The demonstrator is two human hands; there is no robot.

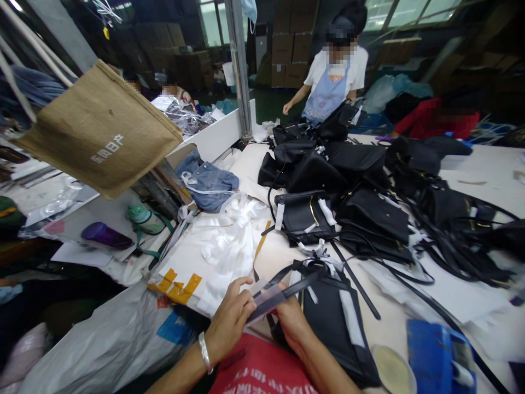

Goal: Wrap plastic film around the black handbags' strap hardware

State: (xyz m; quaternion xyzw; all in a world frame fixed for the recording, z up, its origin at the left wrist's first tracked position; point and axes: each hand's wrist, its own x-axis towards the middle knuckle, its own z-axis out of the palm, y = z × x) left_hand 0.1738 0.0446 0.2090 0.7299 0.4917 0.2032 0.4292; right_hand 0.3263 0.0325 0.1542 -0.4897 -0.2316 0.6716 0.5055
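Note:
My left hand (234, 307), with a silver bracelet at the wrist, is closed with its fingers on a dark strap (270, 298) that has a whitish translucent strip along it. My right hand (290, 313) is closed around the same strap a little further right, its fingers partly hidden behind the strap. The strap lies over the top of a black bag (328, 312) just beyond my right hand. White wrapping (350, 317) covers parts of that bag. A pile of white strips (233, 235) lies beyond my left hand.
Several black bags (361, 164) crowd the table's far and right side. A blue object (438, 355) and a round yellowish lid or roll (391, 369) sit at right. A brown bag (102, 131) hangs at left. A person in an apron (328, 96) stands across the table.

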